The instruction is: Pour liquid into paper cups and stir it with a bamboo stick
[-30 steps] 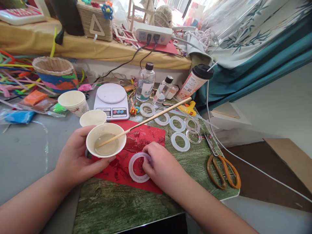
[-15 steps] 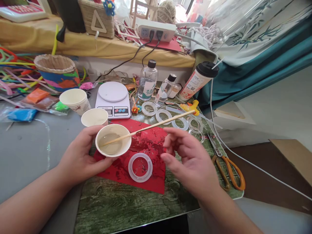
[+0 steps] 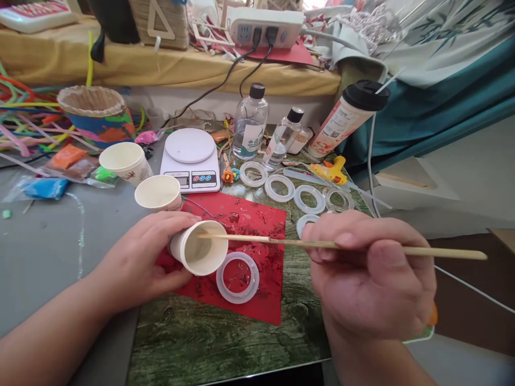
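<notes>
My left hand (image 3: 148, 257) is wrapped round a white paper cup (image 3: 205, 265), tilted to the right over a red sheet (image 3: 265, 300). Some liquid shows inside the cup. Between the thumb and fingers of my right hand (image 3: 370, 273) is a thin wooden stick (image 3: 289, 243), held nearly level, its left end inside the cup. A translucent ring mould (image 3: 252, 292) lies on the red sheet, just below and right of the cup's rim. Behind my left hand stands another paper cup (image 3: 157, 195).
Behind are a white kitchen scale (image 3: 191, 147), a clear bottle (image 3: 251, 126), a smaller bottle (image 3: 284, 139) and a lidded drink cup (image 3: 346, 118). More ring moulds (image 3: 279, 187) and a yellow glue gun (image 3: 332, 170) lie to the right. A third paper cup (image 3: 125, 161) stands left.
My right hand, empty before, has closed on the wooden stick that rested in the cup. My left hand has tipped the cup further to the right and shifted it slightly right.
</notes>
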### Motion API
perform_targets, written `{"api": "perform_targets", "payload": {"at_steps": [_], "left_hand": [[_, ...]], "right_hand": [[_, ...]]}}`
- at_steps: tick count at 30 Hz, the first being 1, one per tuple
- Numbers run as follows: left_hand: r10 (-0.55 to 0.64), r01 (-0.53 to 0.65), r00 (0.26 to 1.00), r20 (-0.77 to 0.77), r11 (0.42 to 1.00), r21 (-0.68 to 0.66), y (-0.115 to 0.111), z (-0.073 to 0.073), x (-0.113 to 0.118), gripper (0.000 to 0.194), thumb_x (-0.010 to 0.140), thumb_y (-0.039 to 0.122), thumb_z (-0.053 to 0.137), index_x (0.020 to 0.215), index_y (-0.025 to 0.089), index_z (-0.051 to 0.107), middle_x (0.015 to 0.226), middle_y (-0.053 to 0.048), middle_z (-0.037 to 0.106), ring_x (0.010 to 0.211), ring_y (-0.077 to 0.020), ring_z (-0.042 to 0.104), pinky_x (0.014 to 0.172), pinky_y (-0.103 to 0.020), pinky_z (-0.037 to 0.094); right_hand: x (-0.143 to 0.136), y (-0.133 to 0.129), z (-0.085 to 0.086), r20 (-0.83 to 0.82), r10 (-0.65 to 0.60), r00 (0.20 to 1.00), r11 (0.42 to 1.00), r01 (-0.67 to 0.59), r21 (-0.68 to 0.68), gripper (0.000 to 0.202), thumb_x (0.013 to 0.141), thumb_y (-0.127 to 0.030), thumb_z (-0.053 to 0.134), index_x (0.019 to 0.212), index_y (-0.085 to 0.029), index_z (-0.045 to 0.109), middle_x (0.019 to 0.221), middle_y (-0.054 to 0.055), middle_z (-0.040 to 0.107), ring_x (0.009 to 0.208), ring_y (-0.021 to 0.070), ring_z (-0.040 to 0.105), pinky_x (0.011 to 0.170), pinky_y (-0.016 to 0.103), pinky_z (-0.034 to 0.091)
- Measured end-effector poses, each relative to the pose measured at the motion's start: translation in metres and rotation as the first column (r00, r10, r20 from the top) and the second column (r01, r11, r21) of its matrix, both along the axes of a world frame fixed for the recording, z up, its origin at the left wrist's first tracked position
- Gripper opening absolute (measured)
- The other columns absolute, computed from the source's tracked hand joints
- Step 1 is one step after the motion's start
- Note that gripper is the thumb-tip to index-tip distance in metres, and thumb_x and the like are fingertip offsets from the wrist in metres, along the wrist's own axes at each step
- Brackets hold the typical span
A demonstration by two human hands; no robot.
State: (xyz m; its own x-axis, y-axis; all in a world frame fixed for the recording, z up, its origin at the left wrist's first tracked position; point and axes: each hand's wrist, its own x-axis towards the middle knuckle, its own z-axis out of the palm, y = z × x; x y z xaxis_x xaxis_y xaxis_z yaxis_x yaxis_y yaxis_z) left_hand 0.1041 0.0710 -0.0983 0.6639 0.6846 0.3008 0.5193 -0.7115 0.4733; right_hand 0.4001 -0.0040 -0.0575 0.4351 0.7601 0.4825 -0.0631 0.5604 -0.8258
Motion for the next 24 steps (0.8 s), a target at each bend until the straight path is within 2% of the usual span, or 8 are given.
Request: {"api": "perform_targets", "payload": {"at_steps": [3,9,12,15,19,24], "left_hand": [[-0.031,0.034,0.996,-0.083,0.999,0.028,0.002,0.005,-0.004,0.05,0.101,0.037,0.07,0.148,0.031,0.056,0.141,-0.009,0.076,0.133,-0.0333,0.073,0.114,-0.051,0.061],[-0.11,0.114,0.98,-0.165,0.993,0.015,0.009,0.013,-0.009,0.047,0.099,0.033,0.069,0.144,0.03,0.057,0.136,-0.007,0.077,0.126,-0.0283,0.075,0.107,-0.041,0.062],[-0.118,0.115,0.978,-0.171,0.993,-0.024,0.01,0.014,-0.01,0.047,0.099,0.034,0.069,0.143,0.029,0.056,0.134,-0.006,0.077,0.12,-0.0246,0.077,0.099,-0.035,0.063],[-0.114,0.109,0.98,-0.16,0.993,-0.038,0.011,0.013,-0.009,0.047,0.099,0.035,0.068,0.143,0.028,0.056,0.134,-0.005,0.077,0.119,-0.0221,0.076,0.099,-0.033,0.062],[-0.071,0.068,0.99,-0.123,0.997,-0.028,0.012,0.012,-0.011,0.047,0.098,0.037,0.069,0.143,0.028,0.057,0.133,-0.005,0.076,0.123,-0.0217,0.074,0.102,-0.032,0.06],[-0.064,0.061,0.993,-0.095,0.998,-0.027,0.012,0.013,-0.012,0.047,0.098,0.037,0.07,0.143,0.027,0.058,0.133,-0.007,0.075,0.123,-0.0234,0.074,0.103,-0.036,0.06]], "right_hand": [[0.007,-0.008,0.0,-0.026,-0.016,1.0,0.999,0.015,-0.035,0.023,0.104,-0.031,0.076,0.085,-0.023,0.085,0.065,0.0,0.065,0.056,0.018,0.054,0.054,0.038,0.048],[0.024,-0.025,-0.005,-0.067,0.042,0.997,0.998,-0.045,-0.046,0.025,0.104,-0.027,0.075,0.084,-0.017,0.085,0.06,0.0,0.065,0.049,0.0148,0.05,0.047,0.034,0.043],[0.028,-0.024,-0.015,-0.099,0.062,0.993,0.997,-0.067,-0.049,0.025,0.102,-0.024,0.07,0.083,-0.017,0.084,0.058,0.001,0.063,0.047,0.0154,0.049,0.042,0.032,0.041],[0.028,-0.02,-0.021,-0.126,0.073,0.989,0.992,-0.085,-0.091,0.026,0.101,-0.024,0.067,0.082,-0.019,0.084,0.055,0.0,0.059,0.046,0.0158,0.047,0.041,0.031,0.039],[0.028,-0.016,-0.021,-0.178,-0.002,0.984,0.984,-0.03,-0.175,0.027,0.099,-0.025,0.067,0.076,-0.023,0.082,0.053,-0.001,0.054,0.045,0.0151,0.044,0.041,0.03,0.036],[0.029,-0.012,-0.023,-0.202,-0.03,0.979,0.977,-0.014,-0.214,0.029,0.098,-0.023,0.063,0.073,-0.023,0.078,0.051,-0.001,0.049,0.044,0.0155,0.041,0.04,0.03,0.034]]}}
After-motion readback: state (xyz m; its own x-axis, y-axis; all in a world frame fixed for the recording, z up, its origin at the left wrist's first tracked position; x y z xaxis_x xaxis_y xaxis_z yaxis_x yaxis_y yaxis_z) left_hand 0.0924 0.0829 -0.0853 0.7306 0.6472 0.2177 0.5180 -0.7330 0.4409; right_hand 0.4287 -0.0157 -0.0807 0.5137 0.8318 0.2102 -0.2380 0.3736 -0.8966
